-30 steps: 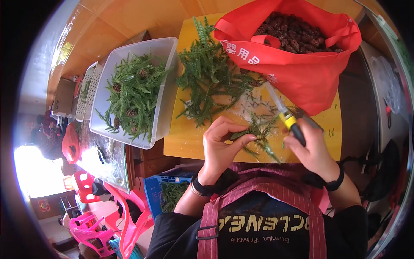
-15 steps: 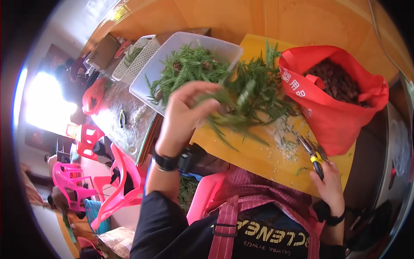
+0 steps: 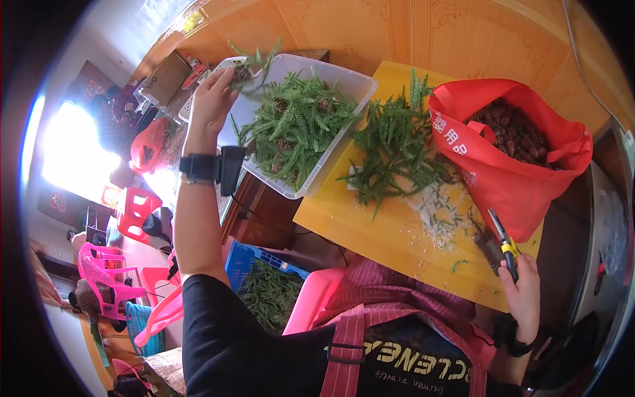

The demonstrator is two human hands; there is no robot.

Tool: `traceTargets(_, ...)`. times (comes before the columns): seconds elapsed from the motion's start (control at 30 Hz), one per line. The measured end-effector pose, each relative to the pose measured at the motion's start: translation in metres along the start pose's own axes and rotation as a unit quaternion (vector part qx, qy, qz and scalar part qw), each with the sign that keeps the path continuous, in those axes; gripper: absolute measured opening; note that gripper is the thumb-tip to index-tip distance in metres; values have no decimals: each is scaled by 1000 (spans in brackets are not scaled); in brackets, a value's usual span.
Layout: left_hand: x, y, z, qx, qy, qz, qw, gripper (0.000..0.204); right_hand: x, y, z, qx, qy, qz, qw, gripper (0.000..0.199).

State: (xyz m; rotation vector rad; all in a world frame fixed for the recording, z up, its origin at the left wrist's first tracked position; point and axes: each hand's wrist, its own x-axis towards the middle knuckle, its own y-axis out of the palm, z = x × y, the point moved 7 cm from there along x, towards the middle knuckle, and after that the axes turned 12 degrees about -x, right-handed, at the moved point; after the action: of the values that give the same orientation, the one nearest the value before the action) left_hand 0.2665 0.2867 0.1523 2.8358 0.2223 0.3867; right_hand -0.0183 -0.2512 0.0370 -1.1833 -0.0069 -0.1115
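My left hand (image 3: pixel 215 92) is closed on a green artificial pine sprig (image 3: pixel 254 71) with a brown cone on it, held over the far left side of a clear plastic bin (image 3: pixel 367 83). Similar pine sprigs with cones (image 3: pixel 301 116) fill that bin. My right hand (image 3: pixel 522 291) grips long-nose pliers (image 3: pixel 506 245) with yellow and black handles, their jaws pointing away from me over the yellow board. Loose green pine sprigs (image 3: pixel 397 142) lie in a pile between the bin and a red cloth bag (image 3: pixel 516 192). Brown pine cones (image 3: pixel 512 129) heap up inside the bag.
The yellow board (image 3: pixel 370 231) carries white crumbs and green scraps (image 3: pixel 440 215). A blue crate (image 3: pixel 241 264) of greenery stands low beside my pink chair (image 3: pixel 314 301). Pink plastic chairs (image 3: pixel 106 274) are at the left, and wooden panelling (image 3: pixel 456 40) rises behind the board.
My left hand has carried the sprig leftward from over the board to above the bin's far left side. My right hand, still on the pliers, has shifted slightly right.
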Motion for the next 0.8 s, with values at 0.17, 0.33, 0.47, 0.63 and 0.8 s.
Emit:
traceTargets(0.17,6,14,12,-25,-75,-69,995,41,-4,-8,-5,-14,-8,-10,1000,21)
traceTargets(0.33,-29,56,1,76,54,-9,996,51,-8,-16,-24,-16,49,-5,999,21)
traceTargets(0.47,-96,126,8,-50,-14,234,971,27,-5,-11,-39,-99,58,-11,993,23)
traceTargets(0.63,-203,219,92,170,-84,476,859,33,0,-5,-55,-104,61,-3,993,23)
traceTargets(0.8,-229,248,162,340,71,507,789,39,-7,-5,-55,-55,13,23,998,23)
